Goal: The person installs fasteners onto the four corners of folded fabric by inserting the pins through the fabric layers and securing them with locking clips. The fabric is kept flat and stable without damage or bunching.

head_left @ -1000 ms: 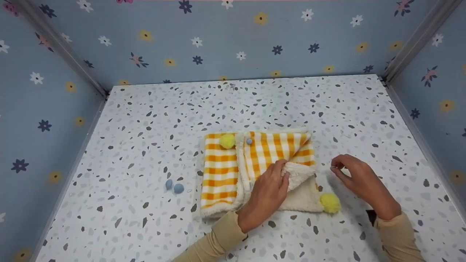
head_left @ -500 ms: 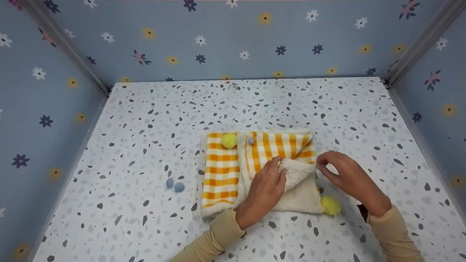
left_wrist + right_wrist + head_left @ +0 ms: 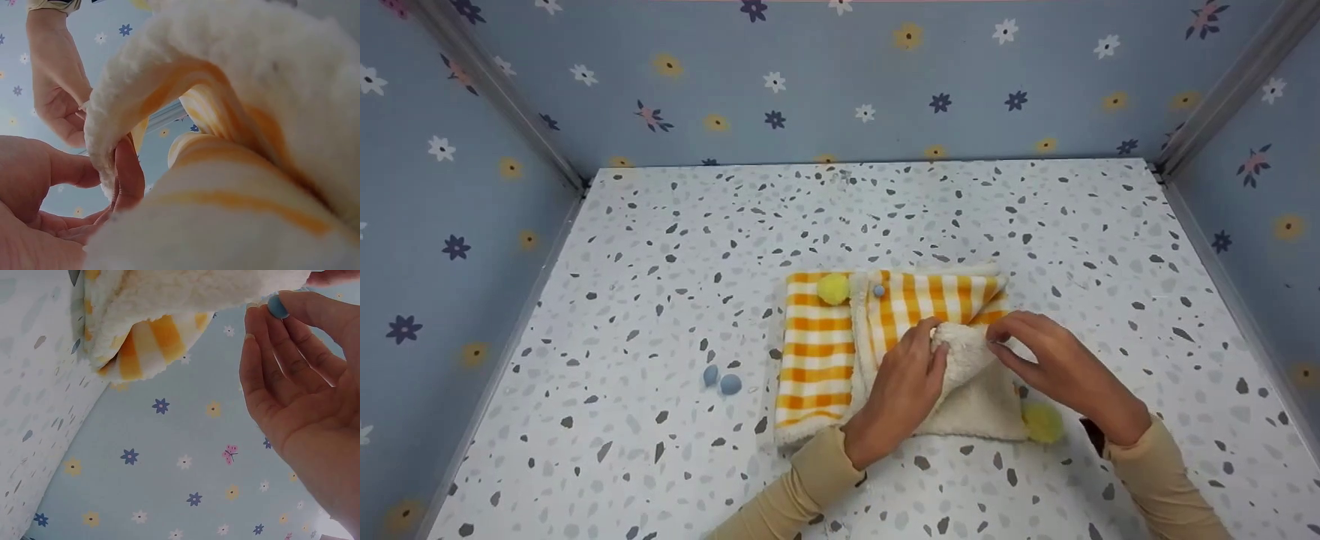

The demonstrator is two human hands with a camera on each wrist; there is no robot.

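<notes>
A yellow-and-white checked blanket (image 3: pixel 817 352) with a cream fleece lining lies folded on the table. My left hand (image 3: pixel 898 386) pinches the edge of its turned-back fleece flap (image 3: pixel 964 360), lifting it; the left wrist view shows thumb and fingers on either side of the edge. At the flap's right side is my right hand (image 3: pixel 1061 364), its thumb and fingertips pinching a small round blue button-like piece (image 3: pixel 278 306) right at the fleece edge. A similar blue piece (image 3: pixel 878 290) sits on the upper checked fold.
Two loose blue pieces, one round (image 3: pixel 730 384) and one seen edge-on (image 3: pixel 710 375), lie left of the blanket. Yellow pom-poms hang at its upper left (image 3: pixel 833 289) and lower right (image 3: pixel 1042 422). Flower-patterned panels (image 3: pixel 840 82) enclose the speckled white table (image 3: pixel 660 247).
My right hand has moved left from beside the blanket to the flap's edge, bringing the blue piece along. My left hand keeps its pinch, and the flap is raised slightly.
</notes>
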